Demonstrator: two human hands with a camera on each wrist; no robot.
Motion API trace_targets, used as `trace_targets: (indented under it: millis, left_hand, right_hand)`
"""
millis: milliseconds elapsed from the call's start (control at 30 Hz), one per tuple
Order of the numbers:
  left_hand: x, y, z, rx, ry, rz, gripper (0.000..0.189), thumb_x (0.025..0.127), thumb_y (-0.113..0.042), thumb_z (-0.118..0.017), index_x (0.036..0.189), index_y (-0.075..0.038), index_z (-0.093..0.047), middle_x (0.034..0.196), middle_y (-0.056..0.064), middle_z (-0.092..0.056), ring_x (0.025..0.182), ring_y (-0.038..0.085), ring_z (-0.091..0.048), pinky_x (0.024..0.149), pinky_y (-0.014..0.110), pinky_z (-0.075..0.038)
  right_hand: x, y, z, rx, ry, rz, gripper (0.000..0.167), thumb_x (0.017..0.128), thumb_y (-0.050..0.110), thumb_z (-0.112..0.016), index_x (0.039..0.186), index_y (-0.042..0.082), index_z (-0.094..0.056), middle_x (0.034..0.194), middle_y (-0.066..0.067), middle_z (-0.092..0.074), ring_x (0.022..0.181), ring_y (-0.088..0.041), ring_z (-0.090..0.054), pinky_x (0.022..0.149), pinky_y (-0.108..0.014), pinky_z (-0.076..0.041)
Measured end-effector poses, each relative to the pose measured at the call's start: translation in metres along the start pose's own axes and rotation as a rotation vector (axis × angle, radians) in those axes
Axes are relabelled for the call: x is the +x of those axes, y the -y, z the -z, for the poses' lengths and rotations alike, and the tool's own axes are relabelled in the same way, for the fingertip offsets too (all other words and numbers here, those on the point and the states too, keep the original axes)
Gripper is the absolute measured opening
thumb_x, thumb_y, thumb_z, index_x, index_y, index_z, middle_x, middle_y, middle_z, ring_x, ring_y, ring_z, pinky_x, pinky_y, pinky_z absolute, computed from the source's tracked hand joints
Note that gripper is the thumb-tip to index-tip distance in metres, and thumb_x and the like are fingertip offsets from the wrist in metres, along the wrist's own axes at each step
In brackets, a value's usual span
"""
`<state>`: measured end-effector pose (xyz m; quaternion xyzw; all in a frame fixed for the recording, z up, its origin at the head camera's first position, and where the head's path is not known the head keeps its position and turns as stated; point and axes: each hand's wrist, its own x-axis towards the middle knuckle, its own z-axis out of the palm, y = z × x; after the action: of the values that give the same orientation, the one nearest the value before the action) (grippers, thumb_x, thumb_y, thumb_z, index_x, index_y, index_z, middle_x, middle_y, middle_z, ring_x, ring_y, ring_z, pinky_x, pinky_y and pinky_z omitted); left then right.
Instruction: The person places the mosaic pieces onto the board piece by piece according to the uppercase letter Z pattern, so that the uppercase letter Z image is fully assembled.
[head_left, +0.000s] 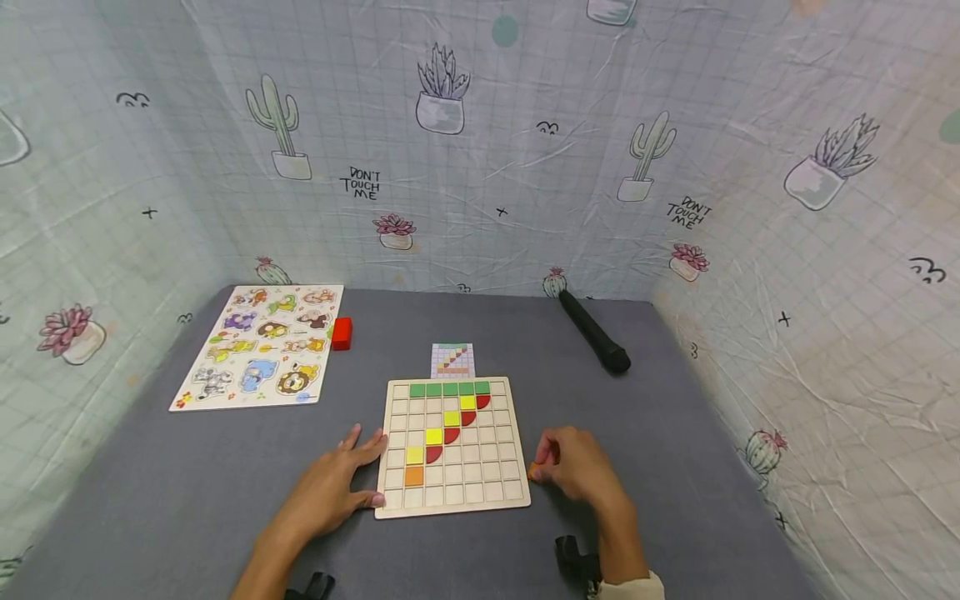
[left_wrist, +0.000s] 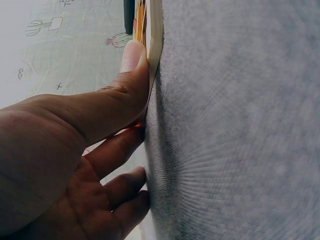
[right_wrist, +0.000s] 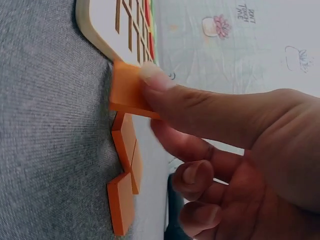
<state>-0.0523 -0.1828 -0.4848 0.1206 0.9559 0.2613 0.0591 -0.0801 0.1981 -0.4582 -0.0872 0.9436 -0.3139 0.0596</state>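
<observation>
A wooden grid board (head_left: 480, 496) lies flat on the grey table. Green tiles line its top row; yellow squares and red quarter-round pieces run diagonally beneath, with one orange square (head_left: 414, 476) at the lower left. My left hand (head_left: 326, 487) rests against the board's left edge, thumb and fingertips touching it and fingers spread. Beside the right edge, my right hand (head_left: 577, 467) pinches an orange square tile (right_wrist: 127, 90) between thumb and finger. In the right wrist view, several loose orange tiles (right_wrist: 121, 205) lie on the cloth under that hand; the hand hides them in the head view.
A small pattern card (head_left: 453, 361) lies just behind the board. At the back left is an animal picture board (head_left: 255, 354) with a red block (head_left: 342, 333) at its right edge. A black microphone (head_left: 592, 333) lies at the back right. Printed cloth walls surround the table.
</observation>
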Motion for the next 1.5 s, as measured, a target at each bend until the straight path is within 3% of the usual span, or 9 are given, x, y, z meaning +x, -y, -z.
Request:
trace_targets:
  millis: [167,300,600,767,1000,1133,1500]
  left_hand:
    - [0.0,0.0,0.0,-0.006,0.0,-0.004,0.093,0.074,-0.03,-0.095,0.156,-0.014,-0.055,0.164,0.005,-0.049,0.158,0.046,-0.034,0.11,0.071,-0.043]
    - [0.001,0.0,0.0,-0.005,0.0,-0.005,0.093,0.074,-0.03,-0.095,0.156,-0.015,-0.056,0.164,0.005,-0.05,0.158,0.046,-0.035,0.11,0.071,-0.044]
    - [0.002,0.0,-0.002,-0.015,0.003,0.003,0.093,0.073,-0.029,-0.096,0.156,-0.015,-0.056,0.164,0.005,-0.05,0.158,0.046,-0.034,0.111,0.07,-0.043]
    - [0.002,0.0,-0.003,-0.017,-0.002,-0.012,0.092,0.073,-0.03,-0.096,0.155,-0.013,-0.057,0.163,0.006,-0.051,0.158,0.046,-0.035,0.111,0.069,-0.044]
    - [0.001,0.003,-0.003,-0.016,-0.009,-0.021,0.091,0.074,-0.032,-0.095,0.155,-0.015,-0.057,0.163,0.006,-0.052,0.157,0.047,-0.036,0.109,0.07,-0.045]
    - [0.001,0.003,-0.001,-0.007,-0.01,-0.02,0.092,0.073,-0.032,-0.095,0.155,-0.016,-0.057,0.163,0.007,-0.052,0.156,0.048,-0.037,0.108,0.07,-0.045]
    - [0.0,0.004,-0.002,0.006,-0.027,-0.04,0.09,0.073,-0.034,-0.095,0.153,-0.015,-0.059,0.161,0.007,-0.054,0.154,0.049,-0.041,0.107,0.069,-0.047]
  right_hand:
    - [0.003,0.008,-0.006,-0.014,-0.062,0.033,0.017,0.087,0.015,-0.089,0.09,0.021,-0.073,0.067,0.008,-0.057,0.059,-0.007,-0.051,0.057,-0.025,-0.041]
    - [0.006,0.02,-0.018,-0.009,-0.095,0.072,0.016,0.088,0.017,-0.088,0.092,0.022,-0.073,0.069,0.01,-0.057,0.062,-0.006,-0.049,0.059,-0.024,-0.04]
    - [0.009,0.058,-0.063,0.139,-0.101,0.014,0.016,0.089,0.019,-0.088,0.093,0.022,-0.072,0.073,0.009,-0.062,0.059,-0.011,-0.05,0.053,-0.024,-0.037]
    - [0.006,0.072,-0.083,0.126,-0.113,-0.003,0.017,0.088,0.018,-0.088,0.09,0.021,-0.072,0.068,0.011,-0.058,0.06,-0.009,-0.05,0.055,-0.025,-0.038]
    - [0.007,0.082,-0.09,0.122,-0.157,-0.037,0.018,0.087,0.02,-0.089,0.089,0.023,-0.072,0.065,0.011,-0.057,0.061,-0.008,-0.049,0.056,-0.026,-0.037]
    - [0.009,0.087,-0.093,0.13,-0.152,-0.039,0.019,0.087,0.021,-0.089,0.088,0.024,-0.071,0.064,0.013,-0.057,0.061,-0.007,-0.049,0.055,-0.027,-0.037]
    - [0.015,0.1,-0.107,0.021,-0.117,0.01,0.019,0.085,0.023,-0.091,0.087,0.023,-0.071,0.064,0.013,-0.052,0.057,-0.005,-0.045,0.052,-0.025,-0.034]
